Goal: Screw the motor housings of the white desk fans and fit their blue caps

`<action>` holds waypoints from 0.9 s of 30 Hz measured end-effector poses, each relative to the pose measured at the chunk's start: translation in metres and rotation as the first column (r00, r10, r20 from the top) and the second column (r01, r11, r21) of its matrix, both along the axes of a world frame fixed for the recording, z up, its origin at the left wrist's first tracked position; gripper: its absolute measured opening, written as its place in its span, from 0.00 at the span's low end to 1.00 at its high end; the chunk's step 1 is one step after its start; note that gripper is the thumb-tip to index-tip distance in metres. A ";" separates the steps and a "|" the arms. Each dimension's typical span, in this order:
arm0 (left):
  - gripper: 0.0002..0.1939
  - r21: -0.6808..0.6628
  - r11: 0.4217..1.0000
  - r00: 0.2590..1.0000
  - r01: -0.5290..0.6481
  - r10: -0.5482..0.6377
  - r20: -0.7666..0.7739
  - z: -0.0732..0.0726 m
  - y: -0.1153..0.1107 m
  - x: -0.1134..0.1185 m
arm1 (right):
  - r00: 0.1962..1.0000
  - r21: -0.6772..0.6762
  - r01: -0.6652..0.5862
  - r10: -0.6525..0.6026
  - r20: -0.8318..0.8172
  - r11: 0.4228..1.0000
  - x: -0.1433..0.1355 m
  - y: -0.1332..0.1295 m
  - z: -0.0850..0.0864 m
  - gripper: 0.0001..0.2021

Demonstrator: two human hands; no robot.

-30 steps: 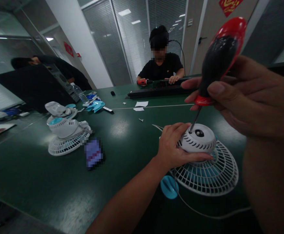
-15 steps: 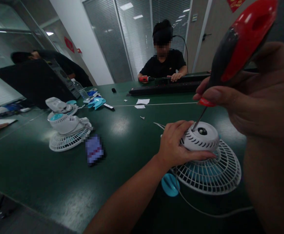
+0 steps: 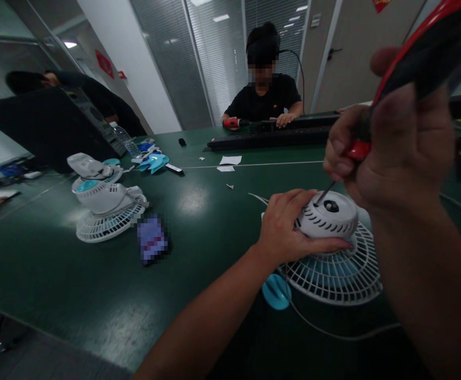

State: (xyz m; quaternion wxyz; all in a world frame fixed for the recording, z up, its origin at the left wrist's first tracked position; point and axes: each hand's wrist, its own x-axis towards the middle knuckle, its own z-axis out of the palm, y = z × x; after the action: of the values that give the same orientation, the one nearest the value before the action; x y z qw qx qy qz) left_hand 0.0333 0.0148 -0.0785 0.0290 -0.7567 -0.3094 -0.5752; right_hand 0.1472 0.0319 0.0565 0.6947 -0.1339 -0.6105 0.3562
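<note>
My left hand (image 3: 281, 224) is wrapped round the white motor housing (image 3: 329, 224) of a small fan, steadying it from the left. The fan's white grille (image 3: 333, 285) lies face down on the table, with blue blades showing through. In my right hand (image 3: 404, 142) is a red and black screwdriver (image 3: 416, 68), gripped by its handle. Its thin shaft slants down to a hole near the housing's top edge, beside the dark central opening. A blue round cap (image 3: 277, 291) lies by the grille, and a pale cord runs past it.
Two more white fan assemblies (image 3: 107, 198) stand on the green table (image 3: 199, 237) at left, beside a pixelated phone-like thing (image 3: 152, 239). Blue parts (image 3: 153, 162), a bottle (image 3: 124, 138) and paper scraps (image 3: 230, 160) lie farther back. Across the table a person (image 3: 262, 97) handles a red tool and a long black bar.
My right hand has turned about the screwdriver, its palm side shifting and the handle tilting farther right. The left hand keeps its hold on the housing. The view has shifted slightly.
</note>
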 end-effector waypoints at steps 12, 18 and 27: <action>0.50 0.040 0.999 1.000 -0.009 0.009 -0.004 -0.007 0.005 -0.001 | 0.971 -0.119 -0.225 0.233 0.058 0.967 0.013 0.005 0.000 0.19; 0.49 0.076 0.997 1.000 -0.016 0.016 0.004 -0.004 0.003 -0.001 | 0.989 -0.040 -0.129 0.131 0.063 0.991 0.011 0.001 -0.005 0.19; 0.50 0.059 0.998 1.000 -0.005 0.005 -0.010 -0.005 0.004 -0.002 | 0.967 -0.117 -0.253 0.248 -0.051 0.960 -0.002 -0.002 -0.001 0.23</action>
State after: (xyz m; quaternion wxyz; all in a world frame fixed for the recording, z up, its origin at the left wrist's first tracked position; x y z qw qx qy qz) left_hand 0.0310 0.0187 -0.0837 0.0543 -0.7578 -0.2940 -0.5800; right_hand 0.1450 0.0298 0.0553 0.6451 -0.0918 -0.5870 0.4804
